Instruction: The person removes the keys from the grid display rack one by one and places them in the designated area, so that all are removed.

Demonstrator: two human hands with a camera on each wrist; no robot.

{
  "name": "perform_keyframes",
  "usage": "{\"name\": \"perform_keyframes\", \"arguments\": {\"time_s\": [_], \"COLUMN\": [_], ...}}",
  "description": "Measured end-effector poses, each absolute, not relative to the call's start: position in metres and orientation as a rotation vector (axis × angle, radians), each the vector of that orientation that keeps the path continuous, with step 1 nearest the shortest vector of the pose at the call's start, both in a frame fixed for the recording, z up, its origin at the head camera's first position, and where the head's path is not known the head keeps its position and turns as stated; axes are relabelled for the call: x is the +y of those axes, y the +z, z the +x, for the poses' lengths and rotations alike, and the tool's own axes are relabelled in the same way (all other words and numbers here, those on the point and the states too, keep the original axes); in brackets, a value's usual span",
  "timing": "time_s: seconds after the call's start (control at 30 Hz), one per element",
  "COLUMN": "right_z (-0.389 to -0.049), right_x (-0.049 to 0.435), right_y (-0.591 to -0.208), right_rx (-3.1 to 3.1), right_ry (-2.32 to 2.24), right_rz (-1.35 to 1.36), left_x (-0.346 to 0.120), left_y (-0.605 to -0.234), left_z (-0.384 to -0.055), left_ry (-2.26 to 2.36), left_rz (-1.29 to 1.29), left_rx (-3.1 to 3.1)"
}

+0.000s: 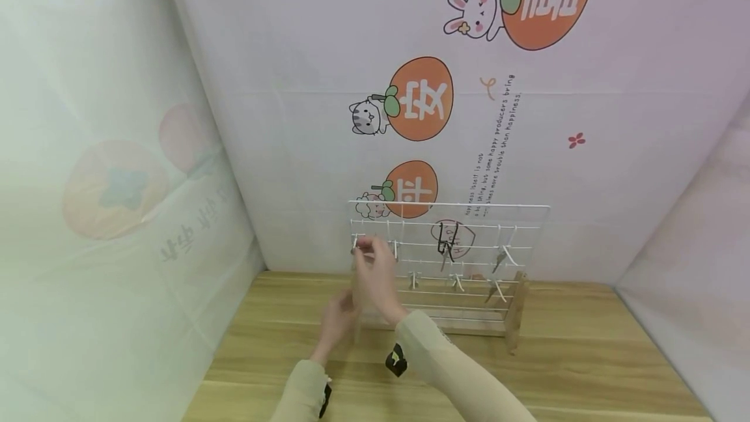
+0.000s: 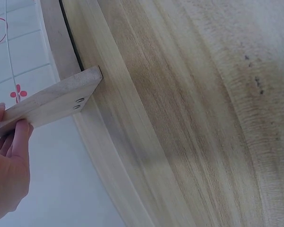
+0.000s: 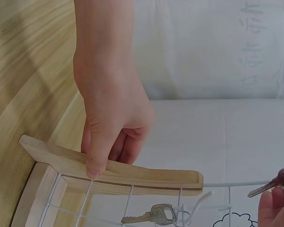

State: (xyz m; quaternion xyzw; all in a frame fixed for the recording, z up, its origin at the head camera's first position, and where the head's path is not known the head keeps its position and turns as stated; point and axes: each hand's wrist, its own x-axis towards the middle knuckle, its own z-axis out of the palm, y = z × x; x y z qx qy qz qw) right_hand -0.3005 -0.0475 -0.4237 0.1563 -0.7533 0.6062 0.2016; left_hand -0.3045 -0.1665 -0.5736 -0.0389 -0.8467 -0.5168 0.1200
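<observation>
A white wire grid rack point(image 1: 451, 204) in a wooden stand stands on the table. My left hand point(image 1: 338, 321) grips the stand's left wooden upright point(image 3: 146, 172), thumb on one side and fingers on the other. At the rack's upper left corner, my right hand point(image 1: 377, 272) pinches a key point(image 3: 270, 184); its head end is cut off at the edge of the right wrist view. Below it, another key point(image 3: 156, 215) hangs by a ring from a white hook point(image 3: 199, 205).
More keys hang on the rack, among them one at a black hook point(image 1: 448, 239) and one at the upper right point(image 1: 500, 259). The wood-grain table point(image 1: 586, 344) meets a printed cloth backdrop point(image 1: 293, 148) behind the rack. A pale side cloth point(image 1: 117, 311) rises at left.
</observation>
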Motion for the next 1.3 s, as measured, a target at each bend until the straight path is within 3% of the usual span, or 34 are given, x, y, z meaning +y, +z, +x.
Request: {"name": "perform_keyframes", "arguments": {"time_s": [1.3], "right_z": [-0.277], "right_x": [-0.036], "right_y": [-0.416], "right_rx": [-2.038], "right_ry": [1.725], "right_rz": [0.516], "left_x": [-0.168], "left_y": [-0.572], "left_z": [-0.3], "left_ry": [-1.485], "left_rz": [-0.224], "left_rx": [-2.447]}}
